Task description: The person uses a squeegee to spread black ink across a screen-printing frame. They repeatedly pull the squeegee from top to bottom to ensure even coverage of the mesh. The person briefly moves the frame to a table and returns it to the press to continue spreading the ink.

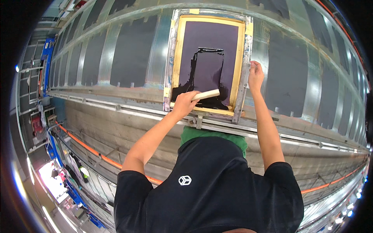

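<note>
A screen printing frame [247,50], metal with yellow tape along its inner border, lies on the long table before me. Thick black ink [211,103] pools at the near end of its dark purple mesh [210,35], and ink lines outline a rectangle farther up. My left hand [183,104] is closed round a pale squeegee [206,94] at the frame's near left, held over the inky end; its lower edge is hidden. At the frame's right side my right hand [255,75] has its fingers curled against the outer edge.
Dark rectangular panels [134,52] lie in a row along the table on both sides of the frame. A metal rail [147,112] runs along the near table edge, close to my body. Behind me are an orange pipe [105,157] and blue racks [74,194].
</note>
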`<state>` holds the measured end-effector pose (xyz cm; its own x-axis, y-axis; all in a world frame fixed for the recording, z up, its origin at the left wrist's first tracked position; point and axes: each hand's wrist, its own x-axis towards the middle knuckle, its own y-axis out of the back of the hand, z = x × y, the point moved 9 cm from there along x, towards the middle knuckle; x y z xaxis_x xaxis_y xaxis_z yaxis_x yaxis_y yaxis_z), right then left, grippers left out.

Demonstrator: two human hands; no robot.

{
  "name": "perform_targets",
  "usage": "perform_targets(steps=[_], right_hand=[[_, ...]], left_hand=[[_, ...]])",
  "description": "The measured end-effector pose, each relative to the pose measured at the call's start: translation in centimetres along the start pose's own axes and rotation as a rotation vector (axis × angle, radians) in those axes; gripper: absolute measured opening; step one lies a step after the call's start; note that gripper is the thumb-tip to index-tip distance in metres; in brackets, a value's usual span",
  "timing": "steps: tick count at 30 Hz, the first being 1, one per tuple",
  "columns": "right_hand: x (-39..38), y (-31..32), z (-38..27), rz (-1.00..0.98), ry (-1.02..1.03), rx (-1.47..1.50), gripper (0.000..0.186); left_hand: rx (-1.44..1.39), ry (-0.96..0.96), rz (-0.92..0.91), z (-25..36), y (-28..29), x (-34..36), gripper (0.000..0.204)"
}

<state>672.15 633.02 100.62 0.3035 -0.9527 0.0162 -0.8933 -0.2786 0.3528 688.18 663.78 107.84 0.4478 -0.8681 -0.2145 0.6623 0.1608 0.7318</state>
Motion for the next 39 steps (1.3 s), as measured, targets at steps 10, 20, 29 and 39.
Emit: perform_targets(steps=[10, 20, 29, 39], right_hand=[[0.6, -1.2, -0.2, -0.070, 0.046, -0.418, 0.025], [-0.3, -12.6, -13.1, -0.625, 0.548, -0.542, 0.048], [-16.1, -7.7, -9.8, -0.600, 0.417, -0.380, 0.049], [-2.1, -12.3, -11.5, -0.503, 0.531, -0.336, 0.039]], left_hand=[[-0.327, 0.254, -0.897, -7.0, -2.9, 10.0, 0.038], [0.043, -0.253, 0.167, 0.5, 7.2, 18.0, 0.027], [0.153, -0.367, 0.178, -0.8, 1.0, 2.4, 0.046], [0.092, -0.445, 0.298, 0.4, 6.6, 16.0, 0.029]])
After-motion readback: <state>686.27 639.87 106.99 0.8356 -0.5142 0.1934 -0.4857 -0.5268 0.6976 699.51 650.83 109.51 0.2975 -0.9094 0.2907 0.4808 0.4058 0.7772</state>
